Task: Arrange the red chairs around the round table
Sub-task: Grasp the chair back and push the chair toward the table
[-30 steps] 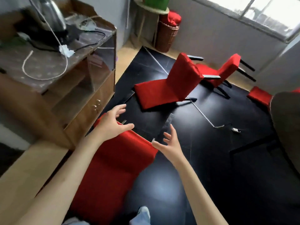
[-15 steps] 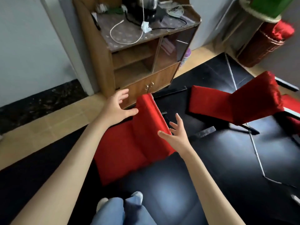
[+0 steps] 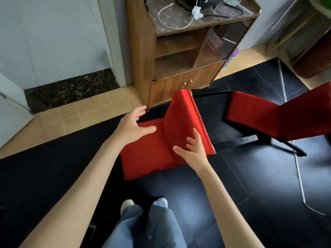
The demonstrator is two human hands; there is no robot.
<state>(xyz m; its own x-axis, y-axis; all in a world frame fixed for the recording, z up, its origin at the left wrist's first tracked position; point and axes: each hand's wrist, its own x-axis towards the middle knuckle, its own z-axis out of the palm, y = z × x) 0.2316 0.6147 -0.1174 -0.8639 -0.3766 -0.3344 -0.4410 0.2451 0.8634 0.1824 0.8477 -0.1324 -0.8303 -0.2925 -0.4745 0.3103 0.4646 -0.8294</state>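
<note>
Empty, fingers spread, both hands (image 3: 133, 127) (image 3: 194, 152) flank the fallen chair's (image 3: 152, 151) back, seemingly poised to lift it upright.

bare forearms, no sleeves, blue jeans (image 3: 148, 228), light shoes (image 3: 126, 204)

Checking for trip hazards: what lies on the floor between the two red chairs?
In the head view, black chair legs cross the dark floor between the near red chair and the far red chair.
</note>
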